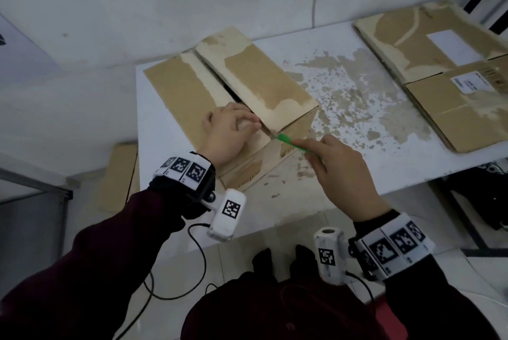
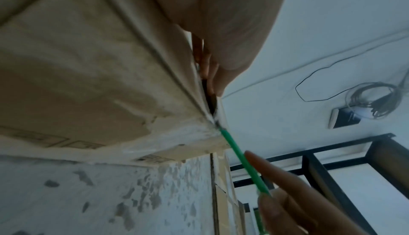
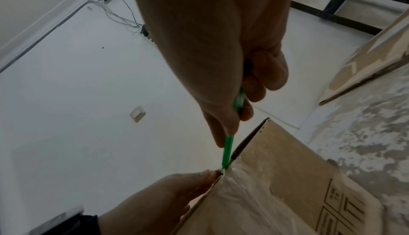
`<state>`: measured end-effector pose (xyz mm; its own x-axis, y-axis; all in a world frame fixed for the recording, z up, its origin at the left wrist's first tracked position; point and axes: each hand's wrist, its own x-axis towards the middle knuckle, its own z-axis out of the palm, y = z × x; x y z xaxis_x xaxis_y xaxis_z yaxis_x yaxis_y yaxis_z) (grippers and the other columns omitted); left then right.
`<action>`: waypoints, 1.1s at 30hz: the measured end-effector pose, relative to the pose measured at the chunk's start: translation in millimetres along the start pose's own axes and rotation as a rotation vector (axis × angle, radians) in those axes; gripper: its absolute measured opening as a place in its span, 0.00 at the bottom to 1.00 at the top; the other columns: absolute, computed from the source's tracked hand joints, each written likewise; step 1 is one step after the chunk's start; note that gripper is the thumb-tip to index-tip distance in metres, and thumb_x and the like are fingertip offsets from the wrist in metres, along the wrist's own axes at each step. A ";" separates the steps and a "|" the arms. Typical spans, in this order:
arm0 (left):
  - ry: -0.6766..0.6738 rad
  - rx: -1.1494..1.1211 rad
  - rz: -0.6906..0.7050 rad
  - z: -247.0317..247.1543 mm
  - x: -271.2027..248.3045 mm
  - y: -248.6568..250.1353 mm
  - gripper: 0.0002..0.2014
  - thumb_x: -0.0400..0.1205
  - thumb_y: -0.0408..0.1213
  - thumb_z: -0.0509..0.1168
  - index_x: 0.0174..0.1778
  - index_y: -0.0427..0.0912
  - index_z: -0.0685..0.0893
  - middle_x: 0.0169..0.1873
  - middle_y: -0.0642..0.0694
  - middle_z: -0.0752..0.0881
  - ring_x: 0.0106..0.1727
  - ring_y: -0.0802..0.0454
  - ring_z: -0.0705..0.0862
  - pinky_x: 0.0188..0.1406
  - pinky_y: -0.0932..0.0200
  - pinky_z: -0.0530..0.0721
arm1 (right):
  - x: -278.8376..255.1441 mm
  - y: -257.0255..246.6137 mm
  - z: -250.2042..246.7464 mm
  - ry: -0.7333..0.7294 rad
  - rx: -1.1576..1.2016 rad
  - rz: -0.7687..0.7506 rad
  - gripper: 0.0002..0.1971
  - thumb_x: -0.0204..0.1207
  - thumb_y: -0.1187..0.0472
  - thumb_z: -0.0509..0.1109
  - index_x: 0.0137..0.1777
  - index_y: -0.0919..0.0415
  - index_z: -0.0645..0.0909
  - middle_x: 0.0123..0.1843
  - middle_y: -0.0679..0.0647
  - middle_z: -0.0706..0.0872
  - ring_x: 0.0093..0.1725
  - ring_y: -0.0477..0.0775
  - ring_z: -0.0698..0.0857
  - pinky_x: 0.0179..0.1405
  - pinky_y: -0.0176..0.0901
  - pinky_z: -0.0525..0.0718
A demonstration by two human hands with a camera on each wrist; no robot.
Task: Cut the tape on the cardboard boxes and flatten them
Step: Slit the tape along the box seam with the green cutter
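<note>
Head view: the brown corrugated cardboard box (image 1: pixel 233 100) sits at the near left corner of the white, paint-flecked table (image 1: pixel 357 109), its top flaps parted along the centre seam. My left hand (image 1: pixel 228 133) presses curled fingers on the near flap; my right hand (image 1: pixel 343 175) pinches a slim green cutter (image 1: pixel 291 142), its tip at the seam's taped end. I judge the box light and hollow, so I brace beside the seam. Flattened cartons (image 1: pixel 439 65) lie far right.
</note>
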<state>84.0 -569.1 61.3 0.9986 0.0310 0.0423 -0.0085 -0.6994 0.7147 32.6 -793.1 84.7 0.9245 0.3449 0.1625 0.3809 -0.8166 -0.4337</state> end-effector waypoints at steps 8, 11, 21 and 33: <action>0.086 -0.002 -0.011 6.5 -6.8 5.4 0.03 0.81 0.47 0.65 0.44 0.57 0.84 0.57 0.59 0.79 0.69 0.55 0.70 0.79 0.45 0.42 | -2.8 6.8 -8.8 -0.026 -0.002 0.116 0.20 0.82 0.65 0.62 0.70 0.45 0.78 0.35 0.53 0.75 0.29 0.51 0.72 0.24 0.37 0.65; 0.074 -0.029 -0.051 4.7 -7.8 9.4 0.04 0.82 0.49 0.65 0.42 0.57 0.82 0.49 0.59 0.79 0.66 0.55 0.71 0.78 0.46 0.47 | -3.8 24.4 -25.9 -0.123 0.145 0.147 0.16 0.84 0.62 0.60 0.68 0.47 0.79 0.30 0.47 0.78 0.23 0.44 0.70 0.21 0.33 0.64; 0.115 -0.342 -0.520 -5.7 16.3 35.5 0.21 0.81 0.47 0.67 0.68 0.45 0.74 0.48 0.54 0.82 0.58 0.48 0.80 0.59 0.54 0.78 | 73.5 58.4 -32.4 0.042 0.388 0.181 0.14 0.86 0.56 0.54 0.51 0.62 0.80 0.37 0.59 0.82 0.33 0.57 0.76 0.27 0.37 0.70; 0.261 -0.581 -0.560 31.3 29.2 27.2 0.14 0.61 0.54 0.73 0.39 0.67 0.79 0.40 0.46 0.90 0.54 0.39 0.86 0.59 0.34 0.82 | 82.7 77.7 0.6 -0.171 0.649 0.202 0.13 0.87 0.53 0.51 0.40 0.47 0.71 0.44 0.64 0.81 0.47 0.71 0.82 0.51 0.73 0.81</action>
<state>114.5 -609.6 60.2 0.8201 0.4771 -0.3159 0.3870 -0.0560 0.9204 138.6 -827.8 63.9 0.9402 0.3270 -0.0952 0.0659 -0.4489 -0.8911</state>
